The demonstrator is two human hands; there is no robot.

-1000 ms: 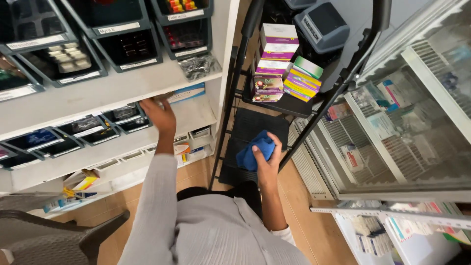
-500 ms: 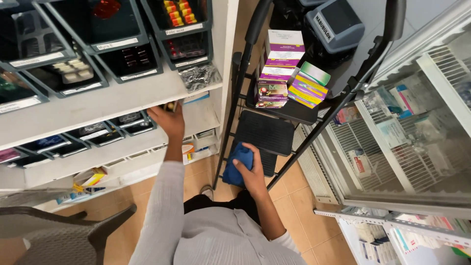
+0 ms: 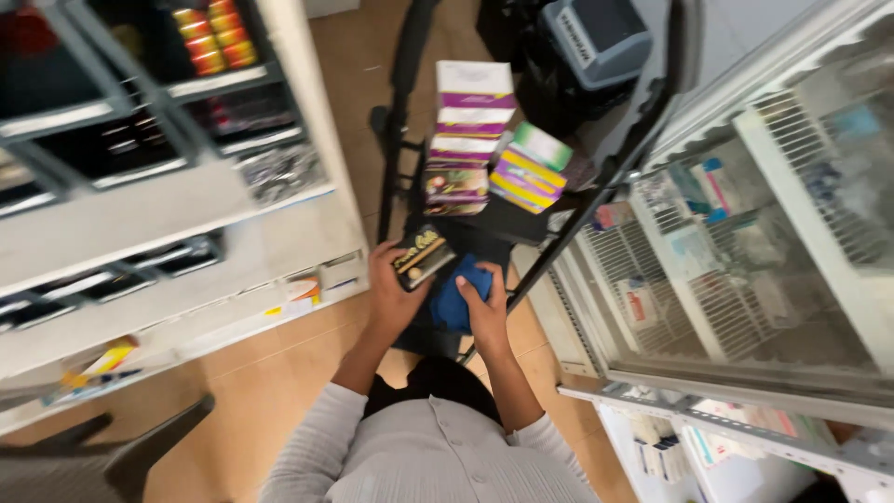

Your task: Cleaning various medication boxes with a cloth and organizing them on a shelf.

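At centre, near the black step ladder (image 3: 410, 93): left hand (image 3: 391, 289) grasps a small black-and-gold box (image 3: 422, 257); right hand (image 3: 484, 312) clenches a blue cloth (image 3: 456, 296) just beside it. Likely step: wiping the box; needs a steady hold.

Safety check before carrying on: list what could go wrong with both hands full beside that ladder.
1. The stacked boxes sit piled on a narrow step ladder step; a nudge might topple them.
2. The left hand holds a dark box and the right hand a blue cloth, leaving neither free to catch anything.
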